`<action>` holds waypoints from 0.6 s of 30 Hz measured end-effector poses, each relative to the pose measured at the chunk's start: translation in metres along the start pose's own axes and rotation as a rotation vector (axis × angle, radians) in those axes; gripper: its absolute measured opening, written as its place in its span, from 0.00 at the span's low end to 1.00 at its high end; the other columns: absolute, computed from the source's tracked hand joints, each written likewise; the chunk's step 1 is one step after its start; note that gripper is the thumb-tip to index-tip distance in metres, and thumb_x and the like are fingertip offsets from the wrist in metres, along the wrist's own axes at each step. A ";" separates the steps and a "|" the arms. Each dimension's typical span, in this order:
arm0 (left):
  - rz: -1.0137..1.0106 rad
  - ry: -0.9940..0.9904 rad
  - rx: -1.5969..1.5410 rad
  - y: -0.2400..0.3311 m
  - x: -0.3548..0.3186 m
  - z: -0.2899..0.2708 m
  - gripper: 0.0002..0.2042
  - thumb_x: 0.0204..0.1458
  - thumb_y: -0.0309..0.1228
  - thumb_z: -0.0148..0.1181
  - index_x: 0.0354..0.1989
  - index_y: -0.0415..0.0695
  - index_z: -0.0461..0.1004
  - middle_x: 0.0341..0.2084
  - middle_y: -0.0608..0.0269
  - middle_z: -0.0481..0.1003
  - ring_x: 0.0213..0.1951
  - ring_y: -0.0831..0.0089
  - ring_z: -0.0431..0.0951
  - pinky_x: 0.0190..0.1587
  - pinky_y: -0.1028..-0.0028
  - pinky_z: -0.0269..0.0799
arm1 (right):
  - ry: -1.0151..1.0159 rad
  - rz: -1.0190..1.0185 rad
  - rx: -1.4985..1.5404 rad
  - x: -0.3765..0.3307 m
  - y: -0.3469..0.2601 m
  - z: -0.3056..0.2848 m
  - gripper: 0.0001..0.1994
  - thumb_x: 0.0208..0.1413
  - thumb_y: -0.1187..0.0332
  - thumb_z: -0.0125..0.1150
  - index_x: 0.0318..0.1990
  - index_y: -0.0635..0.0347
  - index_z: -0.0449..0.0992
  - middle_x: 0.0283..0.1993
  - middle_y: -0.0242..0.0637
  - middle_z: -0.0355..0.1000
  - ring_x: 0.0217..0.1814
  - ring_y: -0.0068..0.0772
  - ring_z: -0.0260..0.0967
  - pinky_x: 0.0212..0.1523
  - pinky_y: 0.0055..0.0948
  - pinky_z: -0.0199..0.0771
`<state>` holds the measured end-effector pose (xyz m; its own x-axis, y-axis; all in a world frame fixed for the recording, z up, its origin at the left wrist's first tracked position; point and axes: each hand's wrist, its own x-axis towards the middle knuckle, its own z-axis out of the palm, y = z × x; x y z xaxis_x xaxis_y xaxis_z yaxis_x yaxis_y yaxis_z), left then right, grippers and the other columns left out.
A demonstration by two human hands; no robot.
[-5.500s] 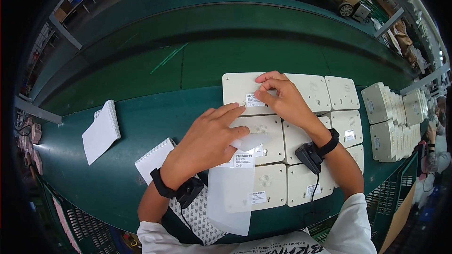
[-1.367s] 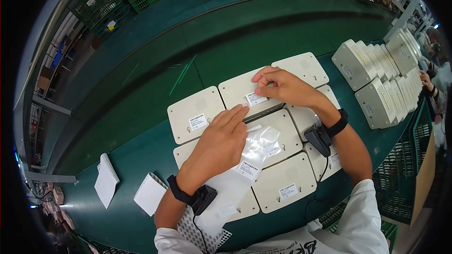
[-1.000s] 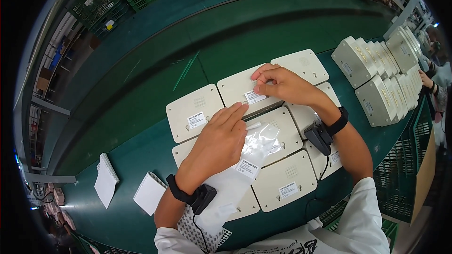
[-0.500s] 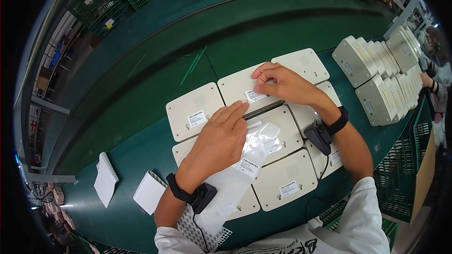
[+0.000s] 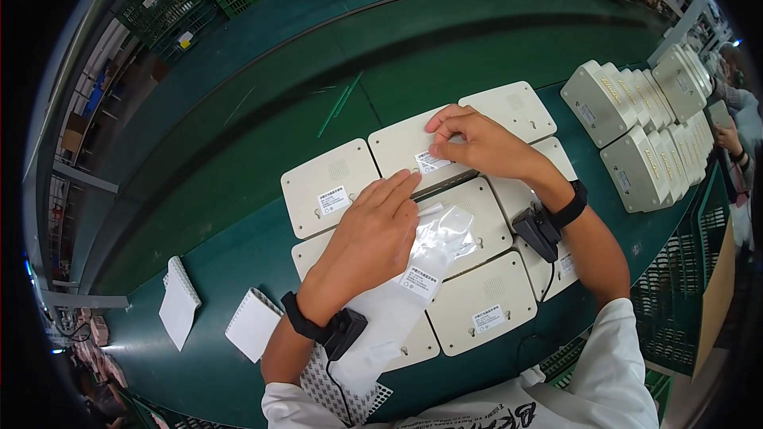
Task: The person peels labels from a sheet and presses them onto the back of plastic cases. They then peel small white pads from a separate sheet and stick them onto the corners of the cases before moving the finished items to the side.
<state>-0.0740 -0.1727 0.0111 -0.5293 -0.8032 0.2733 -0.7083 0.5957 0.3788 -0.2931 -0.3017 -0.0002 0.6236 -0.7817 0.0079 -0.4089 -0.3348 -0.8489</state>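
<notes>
Several cream-coloured flat cases point(image 5: 485, 290) lie side by side in rows in front of me, most with a white printed label near a keyhole slot. On the far middle case point(image 5: 405, 133), my right hand point(image 5: 481, 141) pinches the edge of a white label point(image 5: 431, 160) between thumb and fingers. Close by, my left hand point(image 5: 373, 226) has its fingertips at that label's near edge, fingers stretched together and thumb hidden. A glossy translucent label sheet point(image 5: 433, 238) comes out from beneath its palm, with a printed label still on it, and seems held there.
Cream cases point(image 5: 636, 103) stand stacked at the right. Two curled white label sheets point(image 5: 179, 310) lie at the left. Beyond the cases runs a green conveyor belt point(image 5: 278, 87) with thin green strips point(image 5: 340, 105). A co-worker's hand point(image 5: 727, 139) shows at the far right.
The thin green strips have shifted right and slightly away along the belt. The co-worker's hand at the far right has moved. Both my hands have stayed almost still at the label.
</notes>
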 end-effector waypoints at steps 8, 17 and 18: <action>0.000 -0.006 0.007 -0.001 -0.001 0.000 0.07 0.58 0.25 0.55 0.35 0.32 0.73 0.58 0.43 0.72 0.63 0.49 0.69 0.67 0.56 0.63 | 0.005 -0.002 -0.056 0.000 -0.001 0.002 0.07 0.59 0.66 0.65 0.34 0.61 0.78 0.58 0.36 0.71 0.61 0.36 0.64 0.62 0.32 0.64; 0.007 -0.008 0.001 0.001 0.001 -0.001 0.07 0.57 0.24 0.55 0.35 0.31 0.74 0.57 0.41 0.72 0.63 0.49 0.69 0.66 0.56 0.63 | 0.085 -0.081 -0.216 0.000 0.005 0.009 0.08 0.57 0.66 0.67 0.33 0.62 0.79 0.54 0.36 0.72 0.59 0.37 0.66 0.58 0.32 0.67; 0.009 -0.006 -0.002 0.002 0.001 0.000 0.07 0.57 0.24 0.55 0.36 0.30 0.74 0.57 0.40 0.73 0.63 0.50 0.69 0.66 0.56 0.63 | 0.102 -0.094 -0.250 0.000 0.005 0.009 0.08 0.56 0.66 0.68 0.33 0.62 0.79 0.53 0.36 0.72 0.58 0.37 0.66 0.57 0.31 0.68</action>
<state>-0.0755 -0.1726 0.0124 -0.5383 -0.7978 0.2717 -0.7027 0.6028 0.3779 -0.2893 -0.2983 -0.0097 0.6014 -0.7859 0.1439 -0.5123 -0.5175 -0.6854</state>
